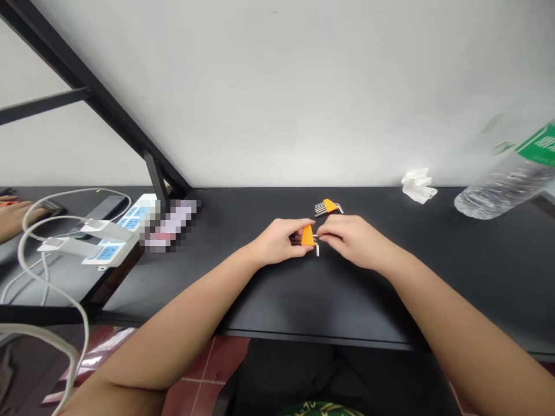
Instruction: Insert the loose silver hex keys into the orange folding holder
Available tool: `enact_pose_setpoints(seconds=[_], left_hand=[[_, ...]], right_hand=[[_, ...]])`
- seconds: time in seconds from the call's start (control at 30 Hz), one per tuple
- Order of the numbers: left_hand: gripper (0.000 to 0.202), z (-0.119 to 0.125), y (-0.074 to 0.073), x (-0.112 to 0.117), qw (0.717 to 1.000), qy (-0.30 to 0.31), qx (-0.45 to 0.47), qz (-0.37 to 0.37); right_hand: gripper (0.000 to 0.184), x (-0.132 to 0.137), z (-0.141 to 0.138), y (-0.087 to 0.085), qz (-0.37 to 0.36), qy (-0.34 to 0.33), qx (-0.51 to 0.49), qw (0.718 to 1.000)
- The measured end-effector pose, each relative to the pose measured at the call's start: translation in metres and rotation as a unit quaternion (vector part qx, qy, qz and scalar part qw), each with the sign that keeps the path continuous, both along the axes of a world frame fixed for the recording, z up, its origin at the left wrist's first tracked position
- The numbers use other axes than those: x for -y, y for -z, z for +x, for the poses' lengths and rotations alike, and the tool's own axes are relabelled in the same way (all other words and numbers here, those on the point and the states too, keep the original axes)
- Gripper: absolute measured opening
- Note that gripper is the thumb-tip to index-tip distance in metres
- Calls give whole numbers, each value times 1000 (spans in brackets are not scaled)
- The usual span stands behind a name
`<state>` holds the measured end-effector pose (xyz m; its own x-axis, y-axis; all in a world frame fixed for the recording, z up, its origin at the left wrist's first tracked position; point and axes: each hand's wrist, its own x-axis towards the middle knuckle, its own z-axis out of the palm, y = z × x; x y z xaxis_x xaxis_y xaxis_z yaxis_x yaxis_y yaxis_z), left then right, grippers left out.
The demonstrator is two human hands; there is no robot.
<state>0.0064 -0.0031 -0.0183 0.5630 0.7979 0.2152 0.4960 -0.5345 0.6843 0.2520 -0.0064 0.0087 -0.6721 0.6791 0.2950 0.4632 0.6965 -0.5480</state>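
Observation:
My left hand [282, 241] is closed around an orange hex key holder [307, 236], thumb and fingers on its two edges. A bent hex key [317, 249] sticks out from the holder's right side. My right hand [347, 238] pinches the end of another hex key [315, 236] at the holder; much of that key is hidden by the fingers. Just beyond my right hand, a second hex key set [330, 205] with an orange holder lies on the black table [269, 294], its straight ends pointing left.
At right, a clear plastic bottle [498, 188] with a green label stands near crumpled white tissue [418, 185]. Leftward are a white power strip [125, 231] with plugged-in chargers and cables, a blurred-out item [171, 225], and a black metal frame [117, 127]. Another person's hand [19, 219] shows far left.

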Motion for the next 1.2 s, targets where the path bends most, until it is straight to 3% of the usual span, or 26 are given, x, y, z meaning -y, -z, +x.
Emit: enact_pose_setpoints(seconds=[0.13,0.23,0.33,0.5,0.57,0.73,0.9,0.97,1.03,1.1,1.2], left_hand=[[32,5,-4,4,998,17,-25,56],[45,2,-3,4,998,-17,14,67],[55,-1,1,4,996,-39,51,56],[56,1,2,3,994,-39,91,50],[57,1,1,2,994,-36,93,34],[59,-1,-3,1,997,12,70,-44],[55,0,-4,2,993,23,82,-84],[52,1,-4,2,993,7,83,-86],[54,1,-2,0,995,-19,70,-74],[60,0,0,-3,996,-41,42,-63],[60,-4,4,-7,996,-65,3,-63]], right_hand=[[5,4,-15,8,-179,48,-103,977],[7,1,-18,12,-293,72,-164,939],[20,-2,-17,15,-351,62,-174,918],[33,0,-19,16,-438,26,-220,871],[33,1,-18,15,-453,4,-199,869],[26,2,-15,15,-414,1,-151,898],[40,0,-20,18,-437,13,-168,884],[39,-2,-17,15,-422,19,-137,896],[34,-7,-7,9,-361,38,-76,929],[29,-13,10,2,-245,86,-16,966],[18,-25,34,-1,-85,137,68,985]])
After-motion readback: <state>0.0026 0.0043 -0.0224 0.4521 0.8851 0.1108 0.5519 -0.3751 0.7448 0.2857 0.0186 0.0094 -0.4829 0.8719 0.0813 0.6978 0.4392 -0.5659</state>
